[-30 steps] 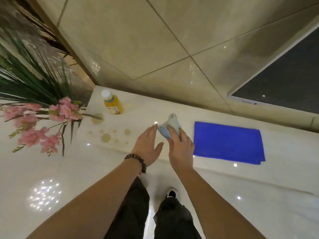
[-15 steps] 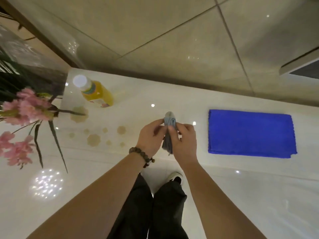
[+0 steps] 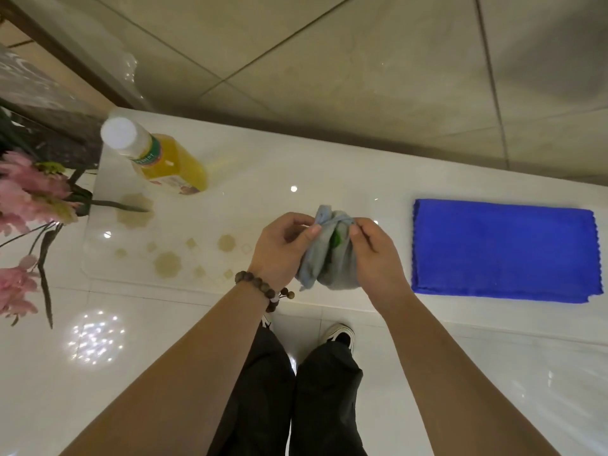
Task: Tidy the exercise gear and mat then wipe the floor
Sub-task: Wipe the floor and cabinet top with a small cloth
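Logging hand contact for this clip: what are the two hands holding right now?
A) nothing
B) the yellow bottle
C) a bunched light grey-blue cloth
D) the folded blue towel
C: the left hand and right hand both pinch the top of the bunched grey-blue cloth, while the blue towel and yellow bottle lie apart, untouched.

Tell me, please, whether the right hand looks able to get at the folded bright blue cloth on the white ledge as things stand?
Probably yes: the folded bright blue cloth lies just beside the right hand with nothing between, but that hand now pinches the bunched pale grey-blue cloth.
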Motion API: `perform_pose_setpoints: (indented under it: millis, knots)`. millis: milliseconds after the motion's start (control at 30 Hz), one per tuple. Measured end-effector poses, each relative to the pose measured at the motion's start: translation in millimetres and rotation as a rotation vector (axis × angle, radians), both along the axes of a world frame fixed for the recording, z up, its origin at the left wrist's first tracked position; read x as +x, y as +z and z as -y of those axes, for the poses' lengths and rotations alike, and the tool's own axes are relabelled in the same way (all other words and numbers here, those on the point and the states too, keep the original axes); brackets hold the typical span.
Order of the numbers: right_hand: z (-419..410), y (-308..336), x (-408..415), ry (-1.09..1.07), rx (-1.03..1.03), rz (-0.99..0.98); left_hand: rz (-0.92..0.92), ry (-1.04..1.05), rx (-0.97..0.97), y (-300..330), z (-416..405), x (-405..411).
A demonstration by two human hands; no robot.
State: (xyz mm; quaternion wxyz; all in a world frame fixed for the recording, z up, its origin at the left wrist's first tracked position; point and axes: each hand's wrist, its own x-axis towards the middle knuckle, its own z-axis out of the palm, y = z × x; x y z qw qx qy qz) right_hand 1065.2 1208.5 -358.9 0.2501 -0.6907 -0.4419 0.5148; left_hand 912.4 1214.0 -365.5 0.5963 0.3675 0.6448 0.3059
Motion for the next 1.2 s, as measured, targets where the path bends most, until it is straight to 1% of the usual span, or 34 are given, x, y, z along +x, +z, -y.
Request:
perform_pose_setpoints:
  millis: [100, 167, 233, 267, 333, 400, 433, 500, 533, 633, 667, 700, 767, 800, 833, 933, 1033, 1100, 1133, 1200]
  knots:
    - [-1, -3, 16, -0.05, -0.019, -0.002, -0.046, 0.092, -0.019, -5, -5, -7]
    - [0, -8, 25, -0.052, -0.037, -0.024, -0.044, 0.085, -0.057, -11, -7, -7]
    - [1, -12, 24, 0.004, -0.062, -0.059, 0.02, 0.011, -0.12, -15, -6, 4]
    - [1, -13, 21, 0.051, -0.06, -0.056, 0.009, -0.06, -0.134, -16, -5, 11]
    - [2, -16, 14, 0.087, -0.055, -0.026, -0.086, -0.183, -0.113, -17, -4, 23]
    - [0, -18, 12, 0.019, -0.08, -0.027, -0.139, -0.183, -0.084, -17, -5, 30]
    - [0, -18, 12, -0.034, -0.103, -0.066, -0.133, -0.163, -0.081, -19, -6, 31]
    - [0, -18, 12, -0.123, -0.165, -0.167, -0.076, -0.143, -0.097, -19, -5, 33]
    - [0, -17, 11, -0.124, -0.171, -0.164, -0.047, -0.161, -0.102, -18, -4, 34]
    - [-2, -13, 14, -0.09, -0.078, 0.057, -0.01, -0.267, -0.066, -20, 1, 40]
    - [-2, -12, 18, -0.13, -0.049, 0.116, -0.05, -0.273, -0.037, -22, 1, 40]
    - [-2, -11, 25, -0.181, -0.03, 0.154, -0.162, -0.259, 0.002, -26, -2, 39]
    - [0, -11, 41, -0.246, -0.026, 0.217, -0.479, -0.206, 0.074, -39, -13, 34]
    - [1, -11, 49, -0.264, -0.034, 0.243, -0.598, -0.197, 0.069, -44, -20, 31]
    - [3, -11, 55, -0.276, -0.041, 0.259, -0.681, -0.212, 0.039, -50, -25, 29]
    - [9, -12, 66, -0.272, -0.055, 0.302, -0.853, -0.359, -0.037, -63, -37, 35]
    - [12, -12, 68, -0.264, -0.041, 0.297, -0.878, -0.426, -0.074, -66, -44, 46]
    - [12, -12, 67, -0.268, -0.03, 0.284, -0.865, -0.437, -0.06, -63, -45, 46]
    - [12, -11, 67, -0.272, -0.025, 0.278, -0.831, -0.395, -0.043, -59, -43, 42]
    - [11, -11, 69, -0.296, 0.004, 0.267, -0.716, -0.247, -0.024, -50, -39, 30]
